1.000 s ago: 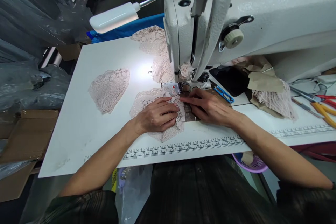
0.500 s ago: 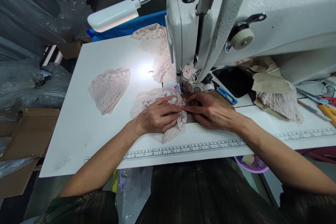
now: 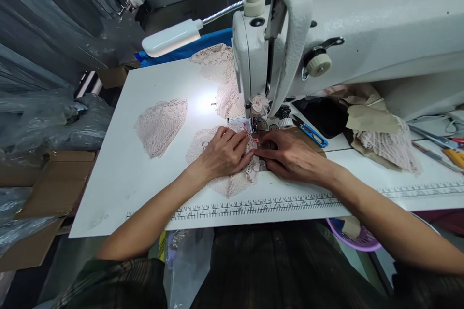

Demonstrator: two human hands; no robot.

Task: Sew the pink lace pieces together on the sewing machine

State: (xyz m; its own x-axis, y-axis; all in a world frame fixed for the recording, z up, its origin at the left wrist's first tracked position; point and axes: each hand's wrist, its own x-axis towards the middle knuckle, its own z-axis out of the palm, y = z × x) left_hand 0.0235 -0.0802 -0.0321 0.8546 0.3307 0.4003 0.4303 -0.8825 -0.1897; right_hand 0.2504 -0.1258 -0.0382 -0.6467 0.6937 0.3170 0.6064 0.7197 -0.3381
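A pale pink lace piece lies under the needle area of a white sewing machine. My left hand rests on it with fingers bent together, gripping the lace and hiding its middle. Close by on the right, my right hand pinches the right edge of the same lace with thumb and forefinger. The fingertips of both hands almost meet just in front of the presser foot. Small red marks show beside the foot. A pink fabric flower is fixed on the machine head.
Another lace piece lies left on the white table; more lace extends behind the needle. Blue thread snips, a black phone-like object and scissors lie right. A lamp overhangs the table; a printed ruler runs along its front.
My left hand has bent its fingers more and drawn its thumb toward the right fingertips. My right hand stays at the lace edge. The whole view has shifted slightly.
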